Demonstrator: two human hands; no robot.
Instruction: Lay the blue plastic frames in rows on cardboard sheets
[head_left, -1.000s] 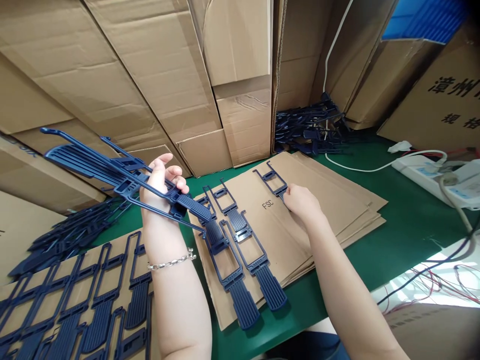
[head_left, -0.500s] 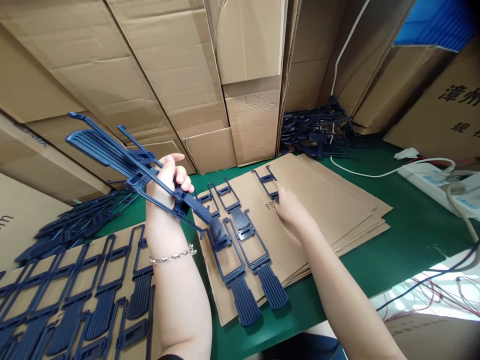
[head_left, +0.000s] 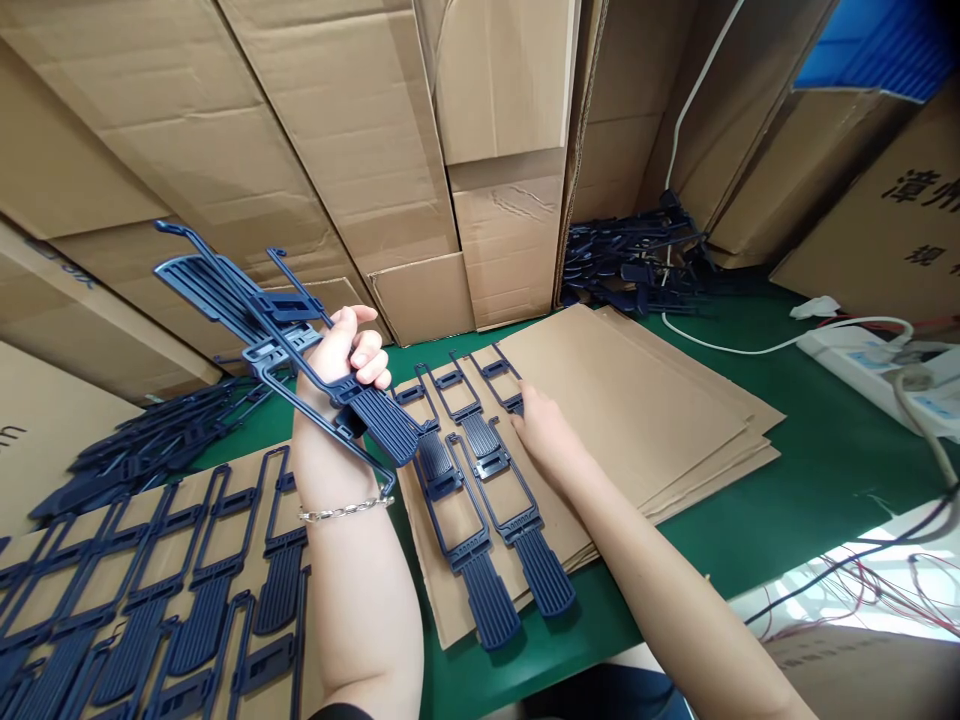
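My left hand (head_left: 351, 352) is raised with its fingers curled round a few dark blue plastic brackets (head_left: 386, 422), open frames with ribbed paddles and hooked ends. They lie crossed over the hand and wrist. Low over the cardboard, my right hand (head_left: 546, 432) grips another dark blue bracket (head_left: 495, 371). Its frame end points away from me, and the hand covers its paddle end. Just left of it, several like brackets (head_left: 514, 495) lie in two rows on a stack of flat cardboard sheets (head_left: 637, 400).
More brackets (head_left: 206, 610) cover a cardboard sheet at the lower left. Loose piles stand at the back left (head_left: 150, 450) and back right (head_left: 637, 255). Cardboard boxes (head_left: 337, 130) wall the green table (head_left: 720, 520). A power strip (head_left: 862, 360) and cables lie at the right.
My right hand has moved left with its bracket, bringing it beside the laid rows. The brackets in my left hand have tilted and shifted slightly to the right.
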